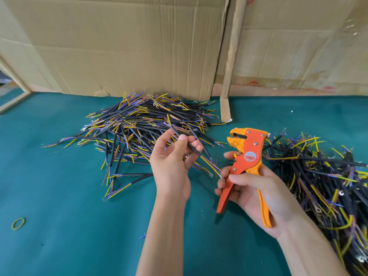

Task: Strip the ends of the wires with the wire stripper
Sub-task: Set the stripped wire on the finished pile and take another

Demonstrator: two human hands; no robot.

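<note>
While wire piles (139, 124) flank them, cardboard (119, 46) seemingly walls the table (59, 216).

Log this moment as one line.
left hand: pinches cable | right hand: grips stripper, head up | cable not in stripper | piles on table

Both bare forearms reach forward from the bottom edge. The left hand (173, 160) is raised palm-up, its thumb and fingers pinching in a light grip. The right hand (256, 188) sits lower and just beside it, palm turned inward, fingers and thumb curled in a closed grip.
</note>
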